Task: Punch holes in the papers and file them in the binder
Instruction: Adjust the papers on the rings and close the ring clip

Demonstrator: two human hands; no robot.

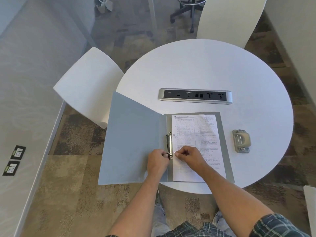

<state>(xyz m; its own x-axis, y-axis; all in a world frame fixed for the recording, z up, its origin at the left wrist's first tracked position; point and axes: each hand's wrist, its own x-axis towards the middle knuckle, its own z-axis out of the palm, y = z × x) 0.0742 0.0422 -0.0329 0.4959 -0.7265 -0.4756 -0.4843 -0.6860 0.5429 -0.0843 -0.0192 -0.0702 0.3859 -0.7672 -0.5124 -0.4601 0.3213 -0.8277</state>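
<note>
An open grey-blue binder (131, 142) lies on the round white table (205, 69), its left cover hanging past the table edge. Printed papers (196, 134) rest on its right half beside the metal ring mechanism (169, 144). My left hand (157, 160) pinches the near end of the mechanism from the left. My right hand (188, 155) pinches the near ring prong at the paper's left edge. A grey hole punch (241, 141) sits to the right of the binder, apart from both hands.
A silver and black socket strip (195, 96) is set into the table behind the binder. White chairs stand at the left (89, 82) and far right (229, 19). An office chair base (186, 11) is on the carpet beyond.
</note>
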